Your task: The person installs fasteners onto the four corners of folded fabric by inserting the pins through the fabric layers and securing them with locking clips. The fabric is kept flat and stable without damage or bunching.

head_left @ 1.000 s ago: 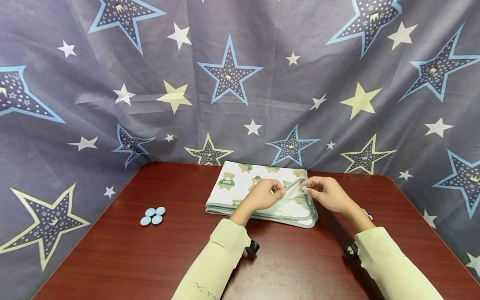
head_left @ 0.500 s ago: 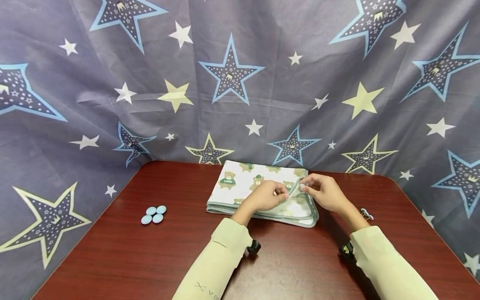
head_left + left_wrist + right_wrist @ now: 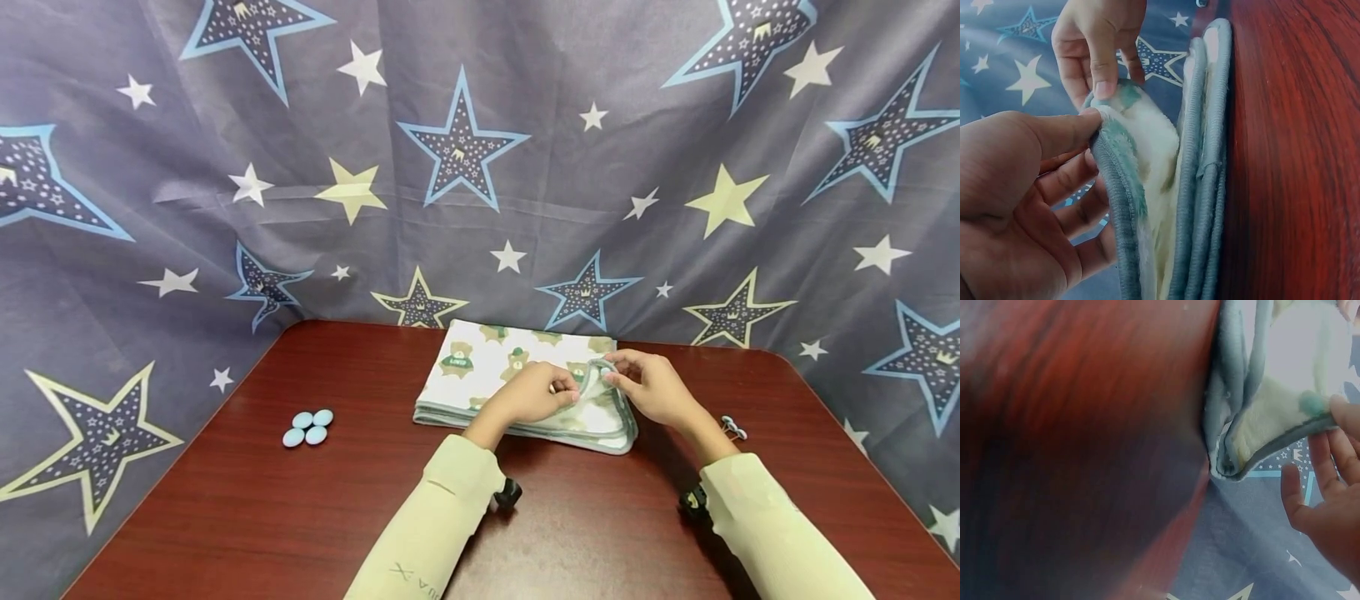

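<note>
A folded plush blanket (image 3: 459,371) with bear prints and grey-green edging lies near the table's far side. My left hand (image 3: 528,392) pinches the raised edge of its top layer between thumb and fingers. The right hand (image 3: 654,387) pinches that layer's corner, close to the left fingertips. Between the hands the edging (image 3: 1119,206) bows upward, baring the fluffy inner side (image 3: 1154,144). A small light-blue spot (image 3: 606,372) shows by the right fingertips; I cannot tell whether it is a separate piece or print. In the right wrist view, a teal patch (image 3: 1314,404) is near the right thumb.
Several light-blue oval caps (image 3: 316,435) sit grouped on the dark red table (image 3: 225,500), left of the blanket. Beyond the right forearm lie small pins with light-blue heads (image 3: 733,429). A star-patterned curtain (image 3: 360,275) hangs behind the table.
My left hand has shifted slightly right, closer to the right hand. The lifted edge, straighter before, now curls up between them. The pins by the right forearm show more fully.
</note>
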Tool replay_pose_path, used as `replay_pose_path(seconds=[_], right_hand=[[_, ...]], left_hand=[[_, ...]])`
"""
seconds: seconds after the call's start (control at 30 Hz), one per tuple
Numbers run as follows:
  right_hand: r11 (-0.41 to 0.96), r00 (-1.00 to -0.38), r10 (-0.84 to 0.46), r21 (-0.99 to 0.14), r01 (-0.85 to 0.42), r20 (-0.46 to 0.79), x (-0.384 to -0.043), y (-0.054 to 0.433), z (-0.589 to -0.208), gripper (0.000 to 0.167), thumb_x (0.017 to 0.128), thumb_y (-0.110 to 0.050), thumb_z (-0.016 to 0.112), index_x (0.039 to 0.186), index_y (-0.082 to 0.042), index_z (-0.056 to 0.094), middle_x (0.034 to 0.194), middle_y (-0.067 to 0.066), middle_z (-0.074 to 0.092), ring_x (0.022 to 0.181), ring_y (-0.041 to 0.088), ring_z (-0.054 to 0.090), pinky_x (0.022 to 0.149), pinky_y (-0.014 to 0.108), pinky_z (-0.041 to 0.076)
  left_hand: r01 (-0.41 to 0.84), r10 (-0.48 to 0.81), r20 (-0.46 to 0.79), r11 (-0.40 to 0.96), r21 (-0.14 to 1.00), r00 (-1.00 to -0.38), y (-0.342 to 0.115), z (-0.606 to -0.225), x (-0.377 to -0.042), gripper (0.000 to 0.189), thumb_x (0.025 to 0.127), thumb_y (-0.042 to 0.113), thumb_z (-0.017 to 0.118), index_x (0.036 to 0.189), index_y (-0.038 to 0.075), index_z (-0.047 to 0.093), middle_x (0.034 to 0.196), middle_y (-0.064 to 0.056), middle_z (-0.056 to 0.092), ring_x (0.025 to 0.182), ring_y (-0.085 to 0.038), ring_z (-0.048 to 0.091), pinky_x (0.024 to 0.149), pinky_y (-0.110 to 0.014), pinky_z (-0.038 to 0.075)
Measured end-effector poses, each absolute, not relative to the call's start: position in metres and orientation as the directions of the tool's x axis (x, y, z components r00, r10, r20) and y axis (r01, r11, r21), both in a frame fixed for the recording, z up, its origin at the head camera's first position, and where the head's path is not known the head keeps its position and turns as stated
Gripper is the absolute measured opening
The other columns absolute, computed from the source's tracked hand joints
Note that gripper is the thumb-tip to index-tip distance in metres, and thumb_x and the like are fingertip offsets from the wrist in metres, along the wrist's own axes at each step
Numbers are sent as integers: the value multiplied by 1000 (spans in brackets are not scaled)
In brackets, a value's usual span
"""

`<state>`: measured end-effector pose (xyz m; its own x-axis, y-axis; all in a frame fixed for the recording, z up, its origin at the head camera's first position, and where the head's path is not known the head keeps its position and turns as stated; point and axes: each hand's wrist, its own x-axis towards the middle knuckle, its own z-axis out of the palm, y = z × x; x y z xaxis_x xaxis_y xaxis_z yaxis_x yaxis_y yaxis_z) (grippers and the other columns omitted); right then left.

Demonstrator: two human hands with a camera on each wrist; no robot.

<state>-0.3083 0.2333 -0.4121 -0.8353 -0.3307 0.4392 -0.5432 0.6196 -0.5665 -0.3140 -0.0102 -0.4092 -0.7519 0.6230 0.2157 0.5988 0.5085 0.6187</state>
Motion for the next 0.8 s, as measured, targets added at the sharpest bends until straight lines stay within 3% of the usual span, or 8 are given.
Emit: replay_pose_path(seconds=[0.3,0.8], right_hand=[[612,-804,-327,-536,-581,498,-309,233,-417,14,89,-3,78,99,-3,68,76,1,67,61,7,52,56,25,42],[638,-802,-311,-514,-574,509,-310,228,-417,9,86,0,73,89,-5,66,71,-1,63,63,8,54,59,25,42]], left_hand=[[613,630,225,507,607,-743,-11,-407,-314,9,98,13,69,92,11,76,77,6,66,71,-3,56,70,-20,45],[676,713,189,495,546,-675,-11,-408,-316,8,97,12,70,91,11,74,80,5,68,76,-4,59,73,-20,47]])
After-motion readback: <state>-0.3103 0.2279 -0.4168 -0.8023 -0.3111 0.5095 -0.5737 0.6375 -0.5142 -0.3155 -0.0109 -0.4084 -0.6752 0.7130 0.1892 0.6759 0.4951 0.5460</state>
